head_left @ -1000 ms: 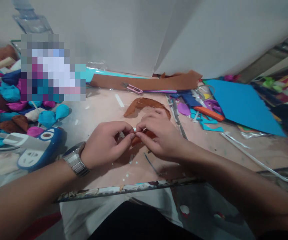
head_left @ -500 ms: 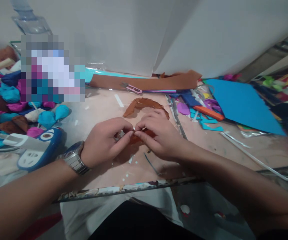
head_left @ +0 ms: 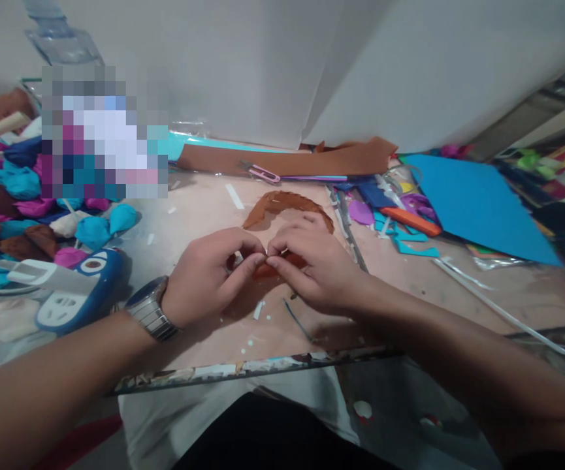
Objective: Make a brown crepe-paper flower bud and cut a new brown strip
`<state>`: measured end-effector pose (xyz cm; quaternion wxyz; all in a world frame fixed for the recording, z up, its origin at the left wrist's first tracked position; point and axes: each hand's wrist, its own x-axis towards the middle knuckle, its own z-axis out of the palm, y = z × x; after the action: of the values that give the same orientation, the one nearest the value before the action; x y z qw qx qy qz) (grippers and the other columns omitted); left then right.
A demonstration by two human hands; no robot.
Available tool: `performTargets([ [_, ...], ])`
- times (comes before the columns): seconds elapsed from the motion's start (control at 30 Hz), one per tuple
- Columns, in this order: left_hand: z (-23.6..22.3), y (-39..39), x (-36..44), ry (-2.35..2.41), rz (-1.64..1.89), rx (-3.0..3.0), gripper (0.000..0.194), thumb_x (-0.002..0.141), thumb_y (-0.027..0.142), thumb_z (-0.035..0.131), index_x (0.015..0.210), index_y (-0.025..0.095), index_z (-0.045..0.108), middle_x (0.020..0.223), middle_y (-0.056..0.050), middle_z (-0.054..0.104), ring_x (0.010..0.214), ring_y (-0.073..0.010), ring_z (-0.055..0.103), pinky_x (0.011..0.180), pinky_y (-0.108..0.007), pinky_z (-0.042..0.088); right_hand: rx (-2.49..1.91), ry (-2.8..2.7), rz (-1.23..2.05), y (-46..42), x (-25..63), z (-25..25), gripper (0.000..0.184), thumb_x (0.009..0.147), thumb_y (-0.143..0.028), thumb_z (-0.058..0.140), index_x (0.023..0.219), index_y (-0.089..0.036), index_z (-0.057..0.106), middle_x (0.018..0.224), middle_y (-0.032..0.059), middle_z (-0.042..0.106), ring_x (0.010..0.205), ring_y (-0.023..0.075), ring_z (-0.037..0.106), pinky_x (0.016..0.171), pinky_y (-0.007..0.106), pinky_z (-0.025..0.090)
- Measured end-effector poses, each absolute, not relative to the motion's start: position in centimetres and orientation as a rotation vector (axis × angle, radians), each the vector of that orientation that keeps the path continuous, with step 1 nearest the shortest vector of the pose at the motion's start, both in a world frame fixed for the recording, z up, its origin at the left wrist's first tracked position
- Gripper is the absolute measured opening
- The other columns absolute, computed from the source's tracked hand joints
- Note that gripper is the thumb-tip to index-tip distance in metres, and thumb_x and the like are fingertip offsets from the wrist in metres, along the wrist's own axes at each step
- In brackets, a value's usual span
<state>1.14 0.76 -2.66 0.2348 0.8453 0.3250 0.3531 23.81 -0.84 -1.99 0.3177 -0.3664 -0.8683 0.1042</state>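
My left hand and my right hand meet over the table, each with thumb and forefinger pinched together, the tips nearly touching. Between and just below them shows a small piece of brown crepe paper, mostly hidden by the fingers. A longer curved strip of brown crepe paper with a pleated edge lies just beyond, its right end close to my right hand's outer fingers. My left wrist wears a metal watch.
Wrapped paper balls and a blue-white power strip lie left. Behind are a brown sheet and a pink cutter. Rightward lie an orange cutter, a blue sheet and a white cord.
Both hands keep their pinch at nearly the same spot, with only a slight shift of the fingers. My left wrist has turned a little.
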Motion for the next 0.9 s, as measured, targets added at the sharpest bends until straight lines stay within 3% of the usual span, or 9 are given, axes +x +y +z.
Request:
performTargets([
  [0.47,-1.95,0.24,1.58,0.989,0.869,1.927,0.031,0.098,0.043,0.066,0.088,0.016,0.076,0.076,-0.003,0.076,0.063,-0.0134,0.063,0.057,-0.023,0.049,-0.973,-2.319,0.055,-0.71,23.87,-2.05,0.015,0.101,-0.024,0.058,0.089,-0.021,0.067,0.085,0.0025,0.073,0.09,0.0207,0.062,0.102,0.044,0.037],
  [0.9,-2.19,0.47,1.58,1.026,0.787,1.858,0.03,0.097,0.042,0.067,0.088,0.016,0.077,0.077,-0.004,0.077,0.062,-0.0138,0.066,0.057,-0.023,0.05,-0.957,-2.338,0.047,-0.83,23.69,-2.05,0.017,0.102,-0.025,0.058,0.09,-0.021,0.069,0.087,0.0027,0.074,0.089,0.0198,0.061,0.106,0.045,0.035],
])
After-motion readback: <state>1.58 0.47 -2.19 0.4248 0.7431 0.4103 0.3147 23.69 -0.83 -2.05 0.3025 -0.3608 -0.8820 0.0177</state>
